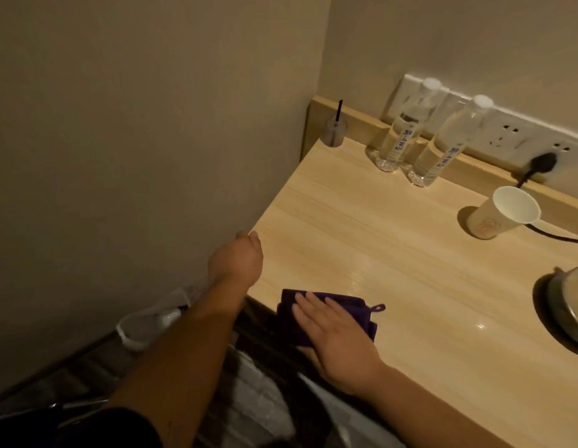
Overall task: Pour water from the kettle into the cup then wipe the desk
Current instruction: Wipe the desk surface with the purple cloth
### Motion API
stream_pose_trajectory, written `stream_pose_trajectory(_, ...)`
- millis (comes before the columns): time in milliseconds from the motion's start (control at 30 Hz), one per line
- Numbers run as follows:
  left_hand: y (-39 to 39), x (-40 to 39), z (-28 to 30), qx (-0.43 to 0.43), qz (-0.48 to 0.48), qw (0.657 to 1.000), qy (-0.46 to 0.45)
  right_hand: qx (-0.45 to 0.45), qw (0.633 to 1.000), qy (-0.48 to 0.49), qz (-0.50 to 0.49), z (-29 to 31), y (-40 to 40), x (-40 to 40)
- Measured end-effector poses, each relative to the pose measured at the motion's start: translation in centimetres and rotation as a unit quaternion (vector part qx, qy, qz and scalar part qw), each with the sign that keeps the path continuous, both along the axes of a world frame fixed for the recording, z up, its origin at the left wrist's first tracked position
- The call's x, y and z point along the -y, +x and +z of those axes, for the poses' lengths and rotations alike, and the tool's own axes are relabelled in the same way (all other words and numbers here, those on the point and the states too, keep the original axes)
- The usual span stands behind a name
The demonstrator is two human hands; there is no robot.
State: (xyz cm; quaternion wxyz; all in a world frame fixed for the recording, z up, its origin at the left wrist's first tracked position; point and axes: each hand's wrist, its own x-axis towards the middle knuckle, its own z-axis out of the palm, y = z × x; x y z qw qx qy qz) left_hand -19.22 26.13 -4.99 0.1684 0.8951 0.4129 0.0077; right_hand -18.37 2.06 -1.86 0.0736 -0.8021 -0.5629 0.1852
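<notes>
Half the job looks done: white paper cup [504, 211] stands far right, and right hand [339, 337] presses flat on folded purple cloth [326, 310] at the pale wooden counter [378, 240]'s near edge; left hand [237, 260] loosely curled, empty.

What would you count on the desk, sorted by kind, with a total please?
Water bottles: 2
Paper cup: 1
Purple cloth: 1, under the right hand
Kettle: 1, partly cut off at the frame edge
Small clear bottle with a dark stick: 1
Total: 6
</notes>
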Motion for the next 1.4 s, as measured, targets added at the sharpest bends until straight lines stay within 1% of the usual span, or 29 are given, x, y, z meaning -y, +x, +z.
stream_pose_trajectory(33, 0.0, 0.1, 0.0, 0.002, -0.004, 1.000, 0.004, -0.035, 0.999, 0.011, -0.021, 0.5, -0.9, 0.4)
stream_pose_trajectory(67, 0.0, 0.1, 0.0, 0.006, -0.007, 1.000, 0.005, -0.096, 0.993, 0.034, -0.058, 1.2, -1.4, 0.8)
stream_pose_trajectory(100, -0.1, 0.1, 0.0, 0.006, -0.007, 1.000, 0.003, -0.184, 0.975, 0.066, -0.110, 2.0, -1.5, 1.2)
stream_pose_trajectory(133, 0.0, 0.1, 0.1, 0.004, -0.005, 1.000, 0.001, -0.285, 0.937, 0.094, -0.177, 3.0, -1.2, 1.5)
stream_pose_trajectory(167, 0.0, 0.1, 0.2, -0.001, -0.003, 1.000, 0.000, -0.388, 0.877, 0.112, -0.260, 4.2, -0.6, 1.7)
stream_pose_trajectory(200, 0.1, 0.1, 0.3, -0.005, -0.002, 1.000, -0.001, -0.485, 0.791, 0.128, -0.350, 5.3, 0.3, 1.9)
stream_pose_trajectory(233, 0.1, 0.1, 0.3, -0.010, -0.002, 1.000, -0.003, -0.570, 0.685, 0.150, -0.428, 5.9, 1.6, 2.1)
stream_pose_trajectory(267, 0.1, 0.0, 0.3, -0.013, -0.002, 1.000, -0.006, -0.625, 0.584, 0.182, -0.485, 6.4, 3.2, 2.3)
stream_pose_trajectory(300, 0.1, 0.0, 0.2, -0.015, -0.002, 1.000, -0.007, -0.646, 0.517, 0.215, -0.519, 6.9, 5.0, 2.4)
stream_pose_trajectory(333, 0.1, 0.0, 0.2, -0.016, -0.001, 1.000, -0.006, -0.636, 0.499, 0.243, -0.537, 7.5, 7.2, 2.3)
stream_pose_trajectory(367, 0.1, -0.1, 0.1, -0.016, 0.000, 1.000, -0.003, -0.601, 0.525, 0.268, -0.539, 8.1, 9.4, 2.0)
stream_pose_trajectory(400, 0.1, -0.1, 0.0, -0.013, 0.001, 1.000, 0.001, -0.545, 0.582, 0.283, -0.533, 8.7, 11.8, 1.6)
stream_pose_trajectory(433, 0.1, -0.1, -0.2, -0.012, 0.000, 1.000, 0.006, -0.467, 0.659, 0.281, -0.518, 9.0, 14.3, 0.9)
stream_pose_trajectory(500, 0.0, -0.1, -0.5, -0.014, -0.001, 1.000, 0.016, -0.254, 0.822, 0.235, -0.452, 8.8, 19.0, -0.8)
stream_pose_trajectory(533, 0.0, -0.2, -0.6, -0.019, 0.003, 1.000, 0.019, -0.152, 0.882, 0.209, -0.395, 8.3, 21.2, -1.8)
stream_pose_trajectory(567, 0.1, -0.2, -0.8, -0.027, 0.007, 0.999, 0.020, -0.075, 0.922, 0.184, -0.332, 7.5, 23.1, -2.9)
stream_pose_trajectory(600, 0.1, -0.3, -0.9, -0.036, 0.010, 0.999, 0.020, -0.018, 0.951, 0.154, -0.269, 6.4, 24.7, -4.0)
stream_pose_trajectory(633, 0.2, -0.4, -1.0, -0.046, 0.012, 0.999, 0.020, 0.025, 0.971, 0.115, -0.207, 5.1, 26.0, -5.0)
stream_pose_trajectory(667, 0.3, -0.5, -1.1, -0.054, 0.013, 0.998, 0.018, 0.055, 0.984, 0.065, -0.154, 3.8, 26.9, -5.8)
stream_pose_trajectory(733, 0.4, -0.7, -1.5, -0.062, 0.015, 0.998, 0.017, 0.089, 0.992, -0.014, -0.089, 1.3, 27.6, -6.5)
stream_pose_trajectory(833, 0.4, -0.9, -1.7, -0.066, 0.015, 0.997, 0.031, 0.090, 0.991, 0.001, -0.097, -0.9, 27.8, -6.4)
stream_pose_trajectory(967, 0.3, -0.6, -1.5, -0.045, 0.015, 0.998, 0.038, 0.091, 0.990, 0.000, -0.109, -1.4, 25.4, -4.6)
stream_pose_trajectory(1067, 0.0, -0.3, -1.2, -0.019, 0.000, 0.998, 0.053, 0.079, 0.990, 0.015, -0.113, -1.2, 20.5, -1.6)
stream_pose_trajectory(1167, 0.2, -0.3, -1.0, -0.027, -0.003, 0.998, 0.052, 0.065, 0.990, 0.024, -0.120, -1.2, 14.3, 2.1)
stream_pose_trajectory(1300, 0.2, -0.1, -0.8, -0.023, -0.005, 0.999, 0.027, 0.059, 0.989, 0.023, -0.134, -1.3, 4.9, 6.7)
stream_pose_trajectory(1400, 0.1, 0.1, -0.5, -0.025, -0.003, 1.000, 0.003, 0.056, 0.987, 0.013, -0.148, -1.2, -0.6, 9.0)
